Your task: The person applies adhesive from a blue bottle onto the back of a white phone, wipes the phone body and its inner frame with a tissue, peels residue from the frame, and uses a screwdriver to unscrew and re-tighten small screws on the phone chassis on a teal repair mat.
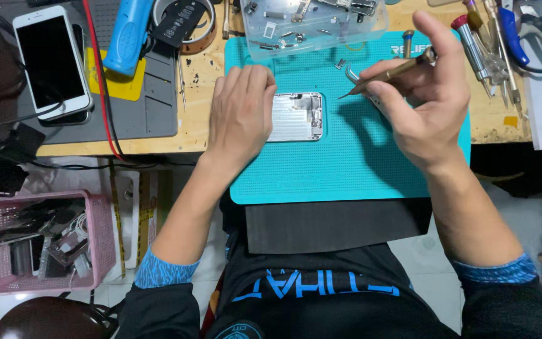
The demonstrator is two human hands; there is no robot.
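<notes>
An opened silver phone body [296, 116] lies on a teal work mat [346, 169]. My left hand [241, 110] rests flat on the left part of the phone body and covers it. My right hand [425, 94] hovers above the mat's right side. It pinches a thin bronze screwdriver [387, 74] whose tip points left and down toward the phone. Metal tweezers [362, 85] also show in that hand, behind the screwdriver.
A clear parts tray [315, 25] with small parts sits at the mat's far edge. Several screwdrivers [487, 44] lie at the right. At the left are a white phone [51, 63] on a grey mat [152, 107], a blue tool [127, 34] and a pink basket [39, 242] on the floor.
</notes>
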